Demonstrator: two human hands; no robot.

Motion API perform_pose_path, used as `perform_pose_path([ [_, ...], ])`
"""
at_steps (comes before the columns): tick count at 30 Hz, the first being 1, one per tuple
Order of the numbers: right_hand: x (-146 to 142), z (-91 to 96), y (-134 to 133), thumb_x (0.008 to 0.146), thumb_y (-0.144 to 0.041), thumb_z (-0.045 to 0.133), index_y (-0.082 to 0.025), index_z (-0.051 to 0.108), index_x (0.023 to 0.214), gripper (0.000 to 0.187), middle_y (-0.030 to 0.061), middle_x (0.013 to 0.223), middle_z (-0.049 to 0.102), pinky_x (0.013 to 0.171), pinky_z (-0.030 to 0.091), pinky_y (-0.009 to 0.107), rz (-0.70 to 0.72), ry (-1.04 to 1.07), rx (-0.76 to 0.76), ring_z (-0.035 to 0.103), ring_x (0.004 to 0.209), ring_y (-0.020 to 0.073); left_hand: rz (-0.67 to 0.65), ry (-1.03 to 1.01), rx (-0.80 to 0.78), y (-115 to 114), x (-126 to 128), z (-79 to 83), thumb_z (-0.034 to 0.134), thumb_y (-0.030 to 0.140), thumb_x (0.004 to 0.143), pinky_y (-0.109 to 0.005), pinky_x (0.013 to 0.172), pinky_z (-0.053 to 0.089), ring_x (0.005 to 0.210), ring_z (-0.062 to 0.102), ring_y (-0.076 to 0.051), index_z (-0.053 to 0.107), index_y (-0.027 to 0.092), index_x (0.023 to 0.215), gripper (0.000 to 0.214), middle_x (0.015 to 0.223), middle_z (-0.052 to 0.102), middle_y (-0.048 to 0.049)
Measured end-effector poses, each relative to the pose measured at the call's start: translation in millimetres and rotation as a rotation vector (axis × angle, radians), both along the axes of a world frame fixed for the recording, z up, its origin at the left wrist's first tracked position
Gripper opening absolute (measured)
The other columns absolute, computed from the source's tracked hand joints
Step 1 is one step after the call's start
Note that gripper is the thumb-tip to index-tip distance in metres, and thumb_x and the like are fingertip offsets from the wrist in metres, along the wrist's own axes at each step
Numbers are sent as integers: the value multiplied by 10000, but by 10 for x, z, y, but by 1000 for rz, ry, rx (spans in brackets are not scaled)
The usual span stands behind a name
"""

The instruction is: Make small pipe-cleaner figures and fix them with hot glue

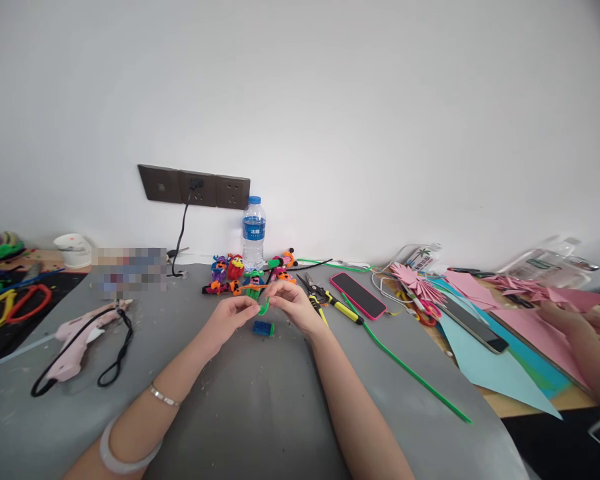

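My left hand [234,313] and my right hand [294,301] meet over the grey mat [260,413], fingers pinched together on a short bent green pipe cleaner [264,308]. A small blue block [263,328] lies on the mat just below the hands. Behind them stands a row of small colourful pipe-cleaner figures [245,273]. A bracelet and a pale bangle sit on my left forearm.
A pink glue gun [80,337] with a black cord lies left. Yellow-handled pliers [330,299], a pink-cased phone [358,295] and a long green pipe cleaner [415,373] lie right. A water bottle [253,233] stands by the wall. Another person's hand [575,327] rests on pink paper [540,327].
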State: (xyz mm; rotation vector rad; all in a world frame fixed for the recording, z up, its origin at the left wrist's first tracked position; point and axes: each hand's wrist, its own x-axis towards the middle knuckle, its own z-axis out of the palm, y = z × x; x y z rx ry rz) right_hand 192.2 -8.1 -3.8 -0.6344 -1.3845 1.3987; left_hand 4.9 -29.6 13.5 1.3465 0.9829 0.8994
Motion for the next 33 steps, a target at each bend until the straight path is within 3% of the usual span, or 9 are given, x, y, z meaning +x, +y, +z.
perform_pose_path([
  [10, -7, 24, 9, 729, -293, 768, -206, 644, 775, 158, 6, 819, 600, 647, 444, 244, -77, 55, -4, 530, 725, 130, 183, -111, -21, 57, -34, -61, 698, 508, 719, -231, 508, 268, 530, 356, -85, 656, 142, 735, 369, 615, 461, 27],
  [21, 1, 24, 26, 733, -326, 761, -207, 645, 761, 169, 26, 837, 612, 665, 454, 267, -162, 24, 58, 550, 781, 154, 197, -119, -29, 24, -2, 15, 738, 531, 645, -230, 492, 273, 507, 354, -79, 659, 149, 720, 397, 597, 464, 35],
  [33, -2, 43, 19, 737, -311, 754, -205, 641, 754, 156, 24, 819, 602, 667, 456, 270, -156, 10, 87, 545, 770, 154, 188, -92, -18, 40, -25, -44, 735, 500, 665, -229, 489, 273, 512, 358, -84, 676, 157, 762, 361, 603, 481, 30],
])
